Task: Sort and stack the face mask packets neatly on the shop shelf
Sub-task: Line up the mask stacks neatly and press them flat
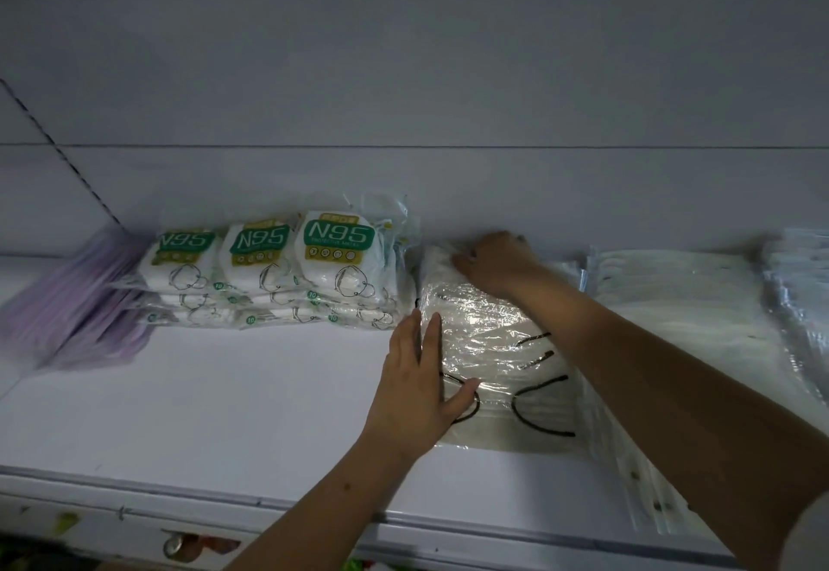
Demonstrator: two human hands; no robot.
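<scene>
While the clear packet stack point(489, 359) lies mid-shelf point(233, 400) between the N95 packs point(278, 270) and the white packets point(673, 301), the left hand point(421, 386) presses flat against its left edge, fingers straight, and the right hand point(493, 261) rests curled on its far end; whether it grips is unclear. The step looks like squaring the stack, and next it likely needs nudging flush with its neighbours

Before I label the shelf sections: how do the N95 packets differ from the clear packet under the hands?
The N95 packets carry green printed labels; the clear packet is unprinted, showing black ear loops. The N95 packets sit untouched in overlapping stacks; both hands press the clear packet flat. Both lie on the white shelf.
</scene>
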